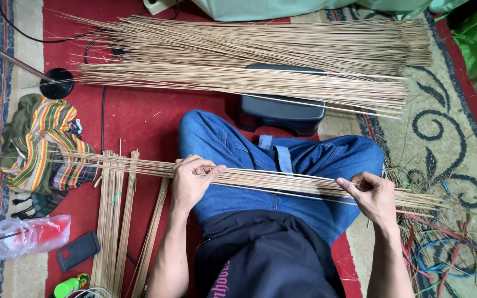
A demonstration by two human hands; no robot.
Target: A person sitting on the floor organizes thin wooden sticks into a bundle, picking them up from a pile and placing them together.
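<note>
Both hands (191, 179) (372, 194) grip thin sticks (282, 182); bigger stick pile (260, 60) lies beyond knees.

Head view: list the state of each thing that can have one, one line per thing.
Left hand: closed around the bundle of thin sticks.
Right hand: pinching the same bundle.
Bundle of thin sticks: lying flat across the lap.
Big pile of sticks: spread on the red carpet.
Short sticks: lying by the left arm.
Plastic bag: crumpled.
Striped cloth: bunched up.
Phone: lying flat.
</note>
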